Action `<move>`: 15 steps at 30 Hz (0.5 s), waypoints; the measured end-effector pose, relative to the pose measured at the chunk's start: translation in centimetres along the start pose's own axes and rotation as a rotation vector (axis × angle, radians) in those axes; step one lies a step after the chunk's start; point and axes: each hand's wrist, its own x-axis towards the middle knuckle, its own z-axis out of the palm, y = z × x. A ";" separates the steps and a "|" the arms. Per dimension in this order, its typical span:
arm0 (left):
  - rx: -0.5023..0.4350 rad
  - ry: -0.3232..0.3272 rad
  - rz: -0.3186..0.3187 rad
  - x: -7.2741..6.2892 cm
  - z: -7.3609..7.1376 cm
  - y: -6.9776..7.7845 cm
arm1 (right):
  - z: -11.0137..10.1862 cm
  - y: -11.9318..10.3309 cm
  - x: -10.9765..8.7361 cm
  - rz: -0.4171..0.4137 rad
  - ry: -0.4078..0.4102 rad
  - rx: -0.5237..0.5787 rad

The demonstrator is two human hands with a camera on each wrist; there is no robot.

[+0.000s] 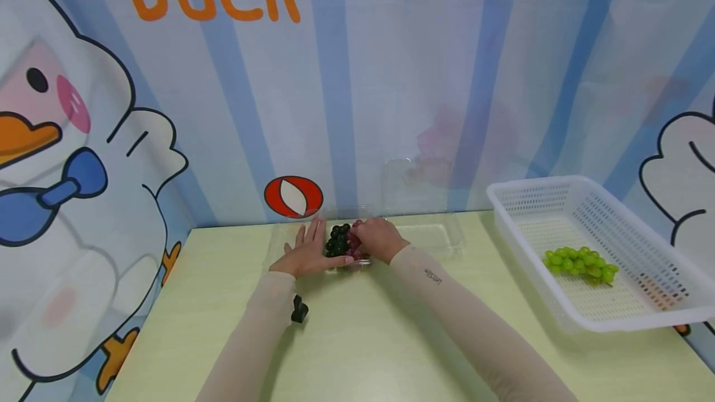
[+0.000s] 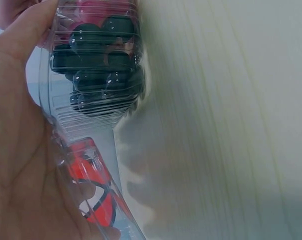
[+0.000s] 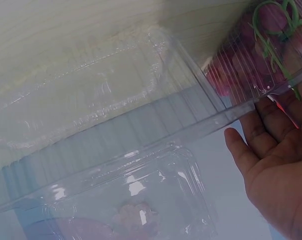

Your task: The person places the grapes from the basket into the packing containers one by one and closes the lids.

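A clear plastic box [image 2: 98, 117] at the table's back edge holds a bunch of black grapes [image 1: 337, 239] and, right beside it, a bunch of red grapes [image 1: 354, 244]. My left hand [image 1: 306, 254] lies against the box's left side, fingers spread and thumb stretched along the front. From the right, my right hand [image 1: 381, 239] reaches into the box, its fingers bent at the red grapes. A green stem [image 3: 263, 37] shows among those grapes in the right wrist view. Some right fingertips are hidden by the fruit.
Another clear box [image 3: 91, 95] with a raised lid [image 1: 416, 185] stands just right of the hands. A white basket [image 1: 564, 309] on the right contains a bunch of green grapes [image 1: 581, 263]. Behind the table [image 1: 357, 340] hangs a striped curtain [image 1: 380, 79].
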 end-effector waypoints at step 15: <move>0.061 0.063 0.042 -0.4 -0.1 0.2 | -0.6 0.5 -0.2 -0.015 0.009 0.031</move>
